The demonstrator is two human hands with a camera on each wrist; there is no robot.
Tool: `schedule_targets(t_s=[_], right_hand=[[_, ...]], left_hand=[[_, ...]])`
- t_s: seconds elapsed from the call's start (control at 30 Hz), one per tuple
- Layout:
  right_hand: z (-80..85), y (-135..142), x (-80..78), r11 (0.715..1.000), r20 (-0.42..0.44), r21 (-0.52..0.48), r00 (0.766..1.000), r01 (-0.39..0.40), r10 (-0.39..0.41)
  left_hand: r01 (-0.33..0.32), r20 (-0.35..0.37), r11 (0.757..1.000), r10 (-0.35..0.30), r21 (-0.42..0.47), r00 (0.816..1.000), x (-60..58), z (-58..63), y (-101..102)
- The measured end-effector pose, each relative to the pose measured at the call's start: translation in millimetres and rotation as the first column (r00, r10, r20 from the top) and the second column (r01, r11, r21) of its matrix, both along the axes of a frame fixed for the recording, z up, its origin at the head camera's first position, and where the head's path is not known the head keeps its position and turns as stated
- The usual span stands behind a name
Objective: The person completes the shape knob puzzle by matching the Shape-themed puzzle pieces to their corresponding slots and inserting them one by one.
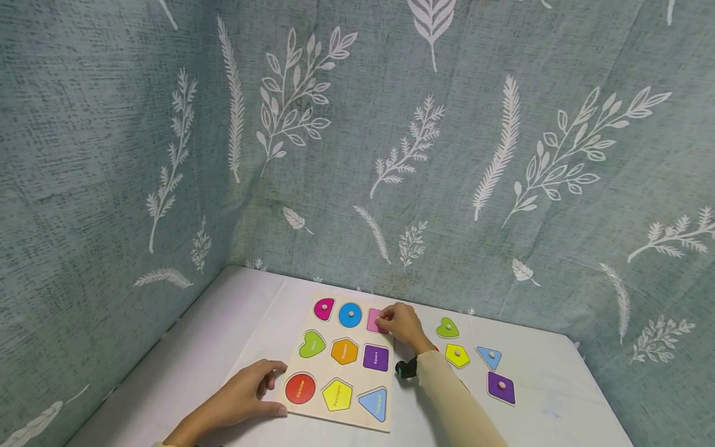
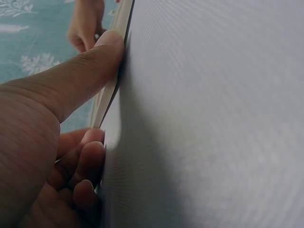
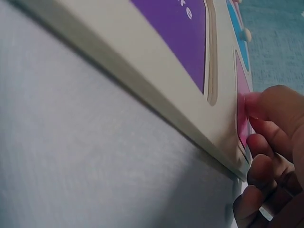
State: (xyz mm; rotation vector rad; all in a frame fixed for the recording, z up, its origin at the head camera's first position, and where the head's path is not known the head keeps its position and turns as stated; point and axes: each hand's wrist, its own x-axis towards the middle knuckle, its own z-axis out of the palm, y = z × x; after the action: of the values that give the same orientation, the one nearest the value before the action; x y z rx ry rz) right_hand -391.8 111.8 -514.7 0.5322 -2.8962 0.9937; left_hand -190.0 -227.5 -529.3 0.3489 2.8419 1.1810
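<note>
- Your left hand [image 1: 242, 394]: at the near left edge of the board [image 1: 323, 370].
- Your right hand [image 1: 403, 324]: on the rectangle piece [image 1: 374, 313], at the board's far right.
- Leftward from it: the circle piece [image 1: 349, 315], then the semicircle piece [image 1: 324, 309].
- Right of the board: heart piece [image 1: 447, 328], pentagon piece [image 1: 457, 356] before it, triangle piece [image 1: 490, 356] right of that, square piece [image 1: 501, 388] nearest you.

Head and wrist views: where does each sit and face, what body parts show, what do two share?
Head: on the head, facing forward and down at the puzzle board; left hand, right hand and sleeves show.
Left wrist: worn there, facing the board's edge; left hand near, right hand beyond.
Right wrist: worn there, facing across the board; right hand at the pink piece.
Head and right wrist share the board's purple square.
</note>
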Motion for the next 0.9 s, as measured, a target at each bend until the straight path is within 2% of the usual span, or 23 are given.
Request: schedule_targets(t_s=[0.33,0.6,0.9], right_hand=[[2.9,-0.6,1.0,0.999,0.06,0.003,0.998,0.034,-0.035],[0.1,8.6,1.0,0.995,0.089,-0.097,0.996,-0.023,0.032],[6.7,33.8,2.1,0.994,0.054,-0.1,0.997,-0.05,0.056]], left_hand=[[0.032,-0.013,0.999,-0.032,0.02,0.999,-0.2,1.5,-2.0],[0.029,-0.017,1.0,-0.029,0.009,0.999,1.2,0.8,-1.3],[0.022,-0.02,1.0,-0.022,-0.005,1.0,0.1,0.1,-1.1]])
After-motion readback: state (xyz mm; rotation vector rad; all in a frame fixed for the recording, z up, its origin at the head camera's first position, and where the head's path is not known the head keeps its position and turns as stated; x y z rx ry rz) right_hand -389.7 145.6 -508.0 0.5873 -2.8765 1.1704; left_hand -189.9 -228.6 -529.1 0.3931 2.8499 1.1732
